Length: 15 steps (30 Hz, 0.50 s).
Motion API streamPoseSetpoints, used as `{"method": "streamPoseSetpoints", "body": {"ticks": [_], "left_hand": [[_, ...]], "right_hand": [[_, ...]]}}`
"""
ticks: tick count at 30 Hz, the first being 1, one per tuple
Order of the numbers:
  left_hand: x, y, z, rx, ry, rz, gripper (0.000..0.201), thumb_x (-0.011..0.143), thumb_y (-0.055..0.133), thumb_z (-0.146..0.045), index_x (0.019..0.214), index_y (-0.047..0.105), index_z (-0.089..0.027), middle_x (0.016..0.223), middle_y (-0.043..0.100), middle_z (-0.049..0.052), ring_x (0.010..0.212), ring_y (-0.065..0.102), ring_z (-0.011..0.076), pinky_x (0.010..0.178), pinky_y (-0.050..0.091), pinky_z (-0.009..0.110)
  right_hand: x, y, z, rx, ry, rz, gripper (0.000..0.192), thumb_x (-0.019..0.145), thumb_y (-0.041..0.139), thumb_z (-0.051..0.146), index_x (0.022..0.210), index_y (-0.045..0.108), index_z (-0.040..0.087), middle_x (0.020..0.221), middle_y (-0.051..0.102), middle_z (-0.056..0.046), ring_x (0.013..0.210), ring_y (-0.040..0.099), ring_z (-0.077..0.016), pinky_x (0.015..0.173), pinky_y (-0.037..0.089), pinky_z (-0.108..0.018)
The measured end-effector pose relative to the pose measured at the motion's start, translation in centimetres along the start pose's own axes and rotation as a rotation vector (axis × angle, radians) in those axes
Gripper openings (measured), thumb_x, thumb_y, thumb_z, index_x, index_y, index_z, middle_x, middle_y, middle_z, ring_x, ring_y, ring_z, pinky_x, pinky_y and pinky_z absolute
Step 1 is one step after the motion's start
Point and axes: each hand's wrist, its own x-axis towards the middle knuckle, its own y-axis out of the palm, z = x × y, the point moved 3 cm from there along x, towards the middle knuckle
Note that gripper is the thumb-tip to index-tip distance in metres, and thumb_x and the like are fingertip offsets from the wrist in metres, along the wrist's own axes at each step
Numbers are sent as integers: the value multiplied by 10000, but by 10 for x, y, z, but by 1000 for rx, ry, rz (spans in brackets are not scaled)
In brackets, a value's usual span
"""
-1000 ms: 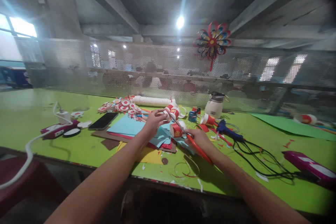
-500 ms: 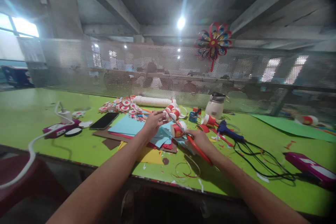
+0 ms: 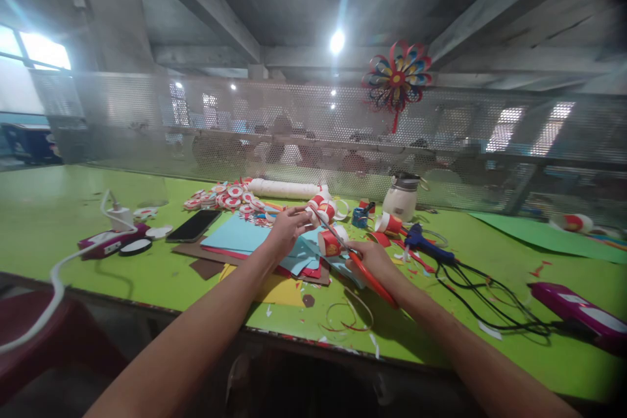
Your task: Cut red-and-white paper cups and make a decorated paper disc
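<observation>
My right hand [image 3: 376,262] is wrapped round scissors [image 3: 368,279] with orange-red handles. Their blades point up and left, toward the fingertips of my left hand [image 3: 289,232]. Those left fingers are closed on a red and white paper cup [image 3: 314,214] at the scissor tips; part of it is hidden by the fingers. Just below the blades, another red and white paper cup [image 3: 329,243] lies on its side. Sheets of light blue paper [image 3: 235,235] spread beneath my left hand, over red, brown and yellow sheets.
Cut cup bottoms [image 3: 230,197] are piled beside a white roll [image 3: 289,189]. A phone [image 3: 194,226] and a power strip [image 3: 115,240] lie left. Right are a blue glue gun [image 3: 431,248] with black cable, a lidded jar [image 3: 400,199] and green paper [image 3: 543,235]. Mesh [image 3: 304,137] stands behind.
Almost nothing differs. The view has shifted very slightly; both hands, the scissors and the cup keep nearly the same positions.
</observation>
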Motion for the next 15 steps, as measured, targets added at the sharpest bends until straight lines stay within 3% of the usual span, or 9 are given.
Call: {"method": "streamPoseSetpoints", "body": {"ticks": [15], "left_hand": [[0, 3, -2, -14, -42, -7, 275, 652, 742, -186, 879, 618, -92, 845, 682, 106, 767, 659, 197, 802, 512, 398]], "right_hand": [[0, 1, 0, -8, 1, -12, 382, 651, 501, 164, 938, 752, 174, 652, 696, -57, 588, 590, -187, 569, 378, -248]]}}
